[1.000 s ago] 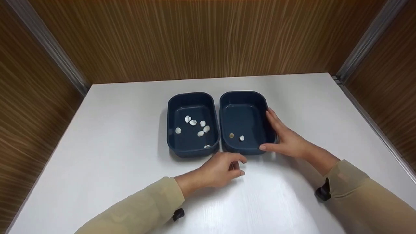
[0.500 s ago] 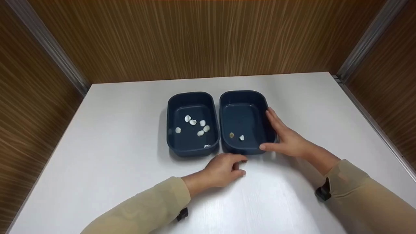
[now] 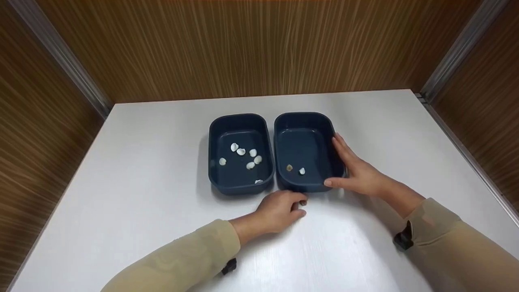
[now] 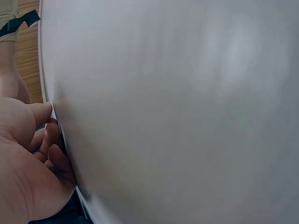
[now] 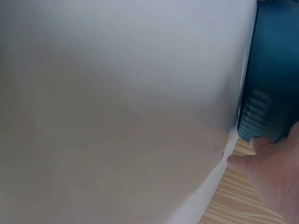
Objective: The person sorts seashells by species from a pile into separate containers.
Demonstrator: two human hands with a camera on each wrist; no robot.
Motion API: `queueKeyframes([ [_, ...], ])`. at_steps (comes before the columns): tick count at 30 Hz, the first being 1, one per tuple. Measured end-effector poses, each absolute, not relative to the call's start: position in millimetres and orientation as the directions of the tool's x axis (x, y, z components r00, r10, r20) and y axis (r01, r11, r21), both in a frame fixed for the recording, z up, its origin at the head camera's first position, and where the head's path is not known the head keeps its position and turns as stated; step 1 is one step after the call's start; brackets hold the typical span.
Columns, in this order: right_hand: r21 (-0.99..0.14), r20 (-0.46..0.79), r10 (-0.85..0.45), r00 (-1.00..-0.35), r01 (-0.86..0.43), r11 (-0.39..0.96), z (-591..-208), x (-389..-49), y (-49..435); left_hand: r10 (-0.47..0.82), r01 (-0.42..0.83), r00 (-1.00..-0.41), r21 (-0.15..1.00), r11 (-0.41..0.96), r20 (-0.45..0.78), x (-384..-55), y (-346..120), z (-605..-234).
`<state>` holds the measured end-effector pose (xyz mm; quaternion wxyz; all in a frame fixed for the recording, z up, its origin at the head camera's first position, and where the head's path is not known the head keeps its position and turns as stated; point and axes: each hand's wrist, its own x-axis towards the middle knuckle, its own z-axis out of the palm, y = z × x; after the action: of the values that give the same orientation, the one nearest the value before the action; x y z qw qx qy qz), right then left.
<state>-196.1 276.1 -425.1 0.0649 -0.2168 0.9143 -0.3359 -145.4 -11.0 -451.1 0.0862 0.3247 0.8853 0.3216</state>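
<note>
My left hand (image 3: 279,211) lies low over the table just in front of the right bin, fingers loosely curled and thumb apart from the index finger. A small brown piece (image 3: 303,202) shows by its index fingertip. In the left wrist view the curled fingers (image 4: 58,161) are close to the white surface. My right hand (image 3: 359,174) spreads along the right dark blue bin (image 3: 310,188), thumb at the near rim and straight fingers against its right side. This bin holds one brown piece (image 3: 289,167) and one white shell (image 3: 302,171).
Close beside it on the left stands a matching dark blue bin (image 3: 241,190) with several white shells (image 3: 250,165) on its floor. Both are on a white table (image 3: 154,162), walled by wood-grain panels (image 3: 251,48) at the back and sides.
My left hand has shifted slightly to the right, and its thumb has drawn nearer the index finger. The brown piece at its fingertip now shows more clearly. The right hand holds its place.
</note>
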Motion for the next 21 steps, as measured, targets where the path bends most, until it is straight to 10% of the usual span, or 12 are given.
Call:
queueKeyframes([
  [21,-0.634,0.042,-0.45,-0.892,-0.372,0.678,-426.5,-197.8,277.6,0.625,0.492,-0.777,0.687,0.534,0.071,-147.3,-12.3,-449.6],
])
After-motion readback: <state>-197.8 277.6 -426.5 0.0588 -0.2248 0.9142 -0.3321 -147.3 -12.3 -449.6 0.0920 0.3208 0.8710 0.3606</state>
